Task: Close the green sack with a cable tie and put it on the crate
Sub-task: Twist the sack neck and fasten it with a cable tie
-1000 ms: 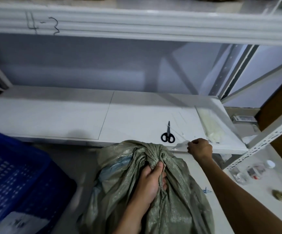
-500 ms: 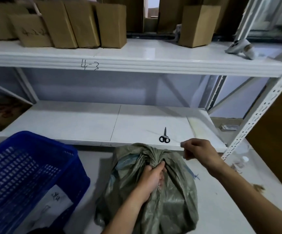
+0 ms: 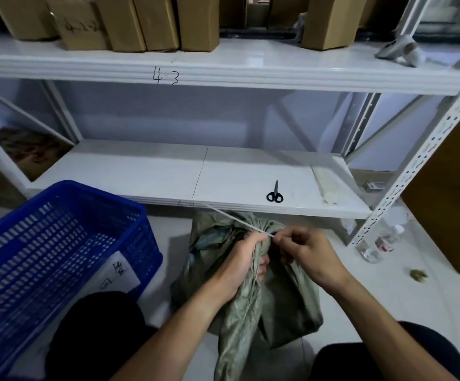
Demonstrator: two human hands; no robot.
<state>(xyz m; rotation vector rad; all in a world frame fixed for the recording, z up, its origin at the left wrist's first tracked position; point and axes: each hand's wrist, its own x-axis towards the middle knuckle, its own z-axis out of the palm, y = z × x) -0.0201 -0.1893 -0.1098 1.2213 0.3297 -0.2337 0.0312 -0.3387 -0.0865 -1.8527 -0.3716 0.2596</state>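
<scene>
The green woven sack stands on the floor between my knees, its mouth bunched into a neck. My left hand is clenched around that gathered neck. My right hand sits just right of the neck and pinches one end of a thin white cable tie, which slants up and left from my fingertips across the sack's top. The blue plastic crate stands to the left of the sack, with a white paper label inside.
A white metal shelf runs in front of me, with black scissors and a bag of cable ties on it. Cardboard boxes fill the upper shelf. Small bottles lie on the floor by the rack's right post.
My right hand has come back from the shelf's edge to the sack's neck, bringing the cable tie. The view has tilted upward and drawn back. My left hand kept hold of the neck.
</scene>
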